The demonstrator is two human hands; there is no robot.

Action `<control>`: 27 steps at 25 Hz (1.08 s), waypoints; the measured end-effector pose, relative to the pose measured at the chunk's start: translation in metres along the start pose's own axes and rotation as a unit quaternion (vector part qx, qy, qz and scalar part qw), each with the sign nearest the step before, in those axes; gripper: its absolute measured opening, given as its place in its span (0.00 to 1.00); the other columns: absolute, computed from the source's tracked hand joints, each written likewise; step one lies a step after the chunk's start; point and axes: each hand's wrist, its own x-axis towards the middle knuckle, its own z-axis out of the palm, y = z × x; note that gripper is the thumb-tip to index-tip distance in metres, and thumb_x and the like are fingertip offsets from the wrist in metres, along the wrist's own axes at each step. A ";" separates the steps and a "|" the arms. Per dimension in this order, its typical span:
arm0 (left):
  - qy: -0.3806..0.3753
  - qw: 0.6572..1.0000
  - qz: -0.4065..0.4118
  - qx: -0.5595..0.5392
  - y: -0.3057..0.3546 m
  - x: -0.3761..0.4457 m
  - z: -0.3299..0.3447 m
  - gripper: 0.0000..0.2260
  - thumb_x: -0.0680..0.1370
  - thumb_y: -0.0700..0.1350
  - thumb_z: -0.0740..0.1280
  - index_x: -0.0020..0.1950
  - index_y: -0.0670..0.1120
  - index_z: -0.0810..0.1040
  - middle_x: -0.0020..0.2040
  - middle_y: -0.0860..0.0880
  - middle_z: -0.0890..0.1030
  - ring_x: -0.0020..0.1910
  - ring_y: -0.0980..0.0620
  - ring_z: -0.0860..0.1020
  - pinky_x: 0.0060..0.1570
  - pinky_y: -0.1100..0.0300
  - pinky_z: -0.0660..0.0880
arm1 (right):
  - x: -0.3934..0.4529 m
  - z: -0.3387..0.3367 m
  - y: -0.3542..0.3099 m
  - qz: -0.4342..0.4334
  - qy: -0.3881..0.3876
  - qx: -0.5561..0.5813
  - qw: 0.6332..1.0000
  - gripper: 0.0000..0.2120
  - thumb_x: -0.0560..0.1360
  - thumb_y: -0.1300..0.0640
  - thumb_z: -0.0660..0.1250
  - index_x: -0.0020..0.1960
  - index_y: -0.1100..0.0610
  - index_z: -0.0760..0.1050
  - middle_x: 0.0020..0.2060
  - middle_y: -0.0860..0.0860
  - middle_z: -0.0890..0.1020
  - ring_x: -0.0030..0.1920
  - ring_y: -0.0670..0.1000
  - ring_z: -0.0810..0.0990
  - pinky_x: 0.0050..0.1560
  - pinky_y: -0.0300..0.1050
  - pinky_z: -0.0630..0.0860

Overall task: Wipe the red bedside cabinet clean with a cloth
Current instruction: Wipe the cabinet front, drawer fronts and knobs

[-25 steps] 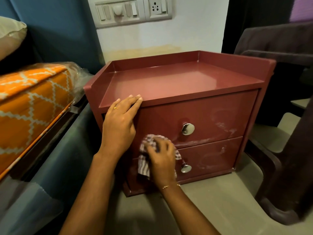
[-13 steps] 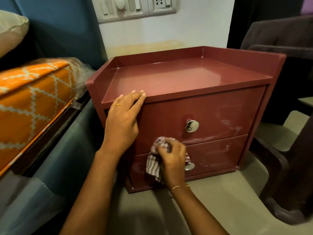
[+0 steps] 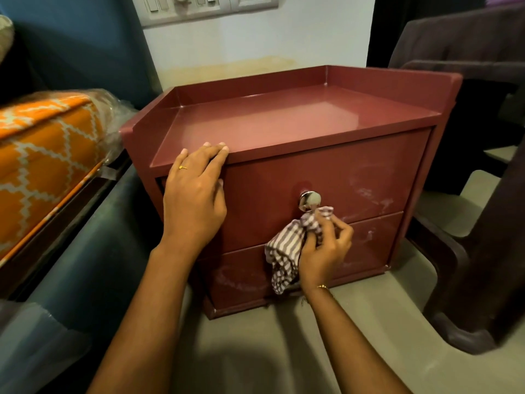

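Orange mattress [image 3: 42, 166] with white lattice pattern at left, wrapped in clear plastic, on dark bed frame. Blue wall panel [image 3: 85, 44] behind it. Grey switchboard [image 3: 210, 7] on white wall [image 3: 255, 44], cut off by top edge. Yellowish stain low on wall. Dark brown plastic chair [image 3: 480, 251] at right. Grey-beige floor [image 3: 284, 351] below.

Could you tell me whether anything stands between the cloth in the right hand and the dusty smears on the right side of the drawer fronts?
Nothing visible does. The right hand grips the striped cloth just below the round metal knob; the whitish smears lie further right on the red cabinet, bare front between.
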 end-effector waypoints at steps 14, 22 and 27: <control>-0.012 0.996 0.062 -0.057 0.046 -0.015 0.018 0.15 0.73 0.36 0.63 0.60 0.37 0.76 0.57 0.40 0.79 0.60 0.46 0.72 0.63 0.55 0.67 | 0.022 -0.016 0.005 -0.035 -0.070 -0.034 0.996 0.19 0.65 0.76 0.67 0.50 0.60 0.81 0.51 0.60 0.76 0.50 0.61 0.73 0.50 0.38 0.68; -0.170 0.908 -0.183 -0.337 0.076 -0.031 0.039 0.19 0.78 0.36 0.61 0.69 0.44 0.68 0.58 0.52 0.76 0.56 0.57 0.76 0.52 0.79 0.68 | 0.044 -0.040 0.000 -0.077 -0.065 0.066 0.993 0.16 0.69 0.70 0.63 0.55 0.59 0.76 0.53 0.59 0.72 0.53 0.59 0.74 0.55 0.43 0.71; -0.164 0.775 -0.328 -0.515 0.097 -0.016 0.047 0.19 0.82 0.48 0.51 0.58 0.43 0.78 0.56 0.45 0.82 0.58 0.50 0.79 0.61 0.56 0.74 | 0.039 -0.018 -0.026 -0.243 -0.138 0.018 0.960 0.12 0.73 0.61 0.61 0.54 0.49 0.73 0.55 0.57 0.77 0.53 0.54 0.68 0.53 0.39 0.66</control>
